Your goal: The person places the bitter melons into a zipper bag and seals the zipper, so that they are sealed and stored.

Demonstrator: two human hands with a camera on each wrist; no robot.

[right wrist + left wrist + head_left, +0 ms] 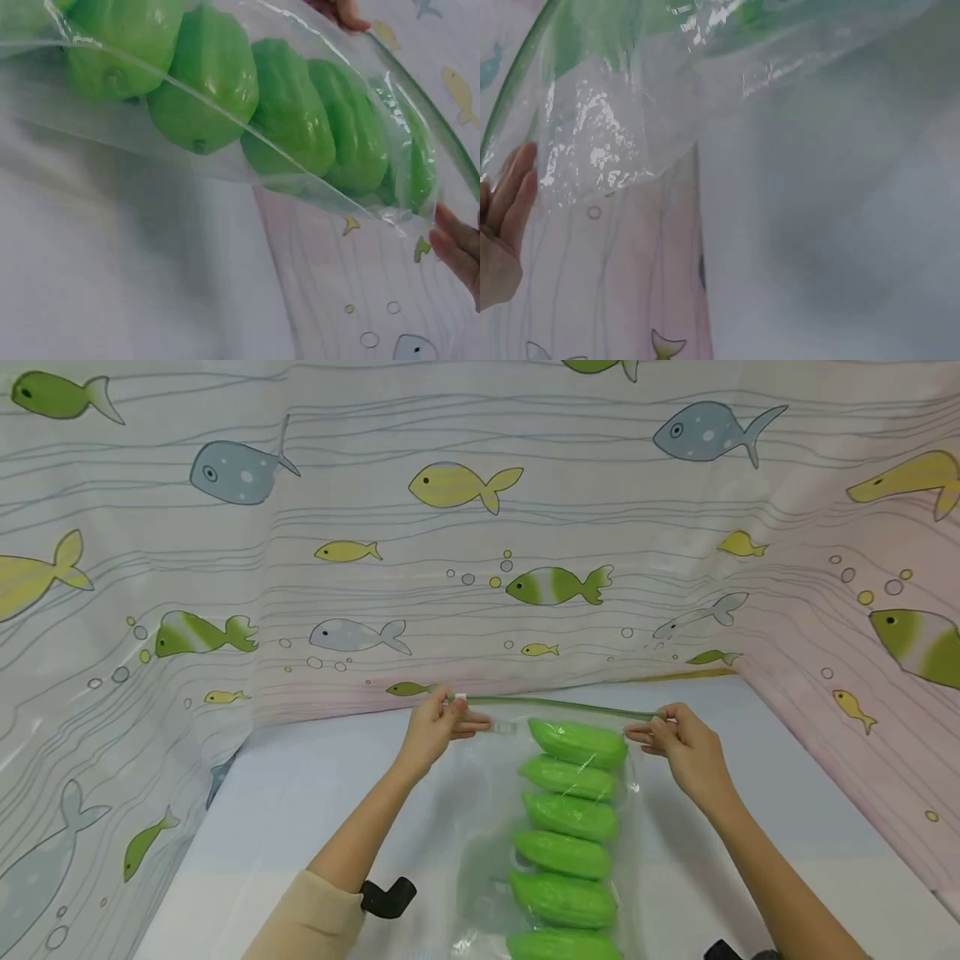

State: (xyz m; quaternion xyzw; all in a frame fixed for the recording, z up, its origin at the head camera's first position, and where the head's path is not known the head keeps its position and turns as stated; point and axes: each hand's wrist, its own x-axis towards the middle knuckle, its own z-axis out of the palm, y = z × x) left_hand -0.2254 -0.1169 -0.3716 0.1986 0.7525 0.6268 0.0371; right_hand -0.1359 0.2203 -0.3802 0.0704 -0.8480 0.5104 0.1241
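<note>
A clear plastic zip bag (480,802) holds several pale-green, ridged, oblong fruits (572,816) stacked in a column along its right side; their exact kind is unclear. A green zip strip (558,702) runs along the bag's top edge. My left hand (429,731) pinches the left end of that strip, beside a small white slider (461,697). At the opposite end, my right hand (686,752) pinches the strip's right corner, its other fingers extended toward the bag. In the right wrist view the fruits (289,112) show through the plastic, and the right fingers (454,244) are at the bag's edge.
The bag is over a white table (300,827). A curtain (465,635) printed with fish surrounds the table at the back and sides. Black wrist mounts (388,897) show at both forearms.
</note>
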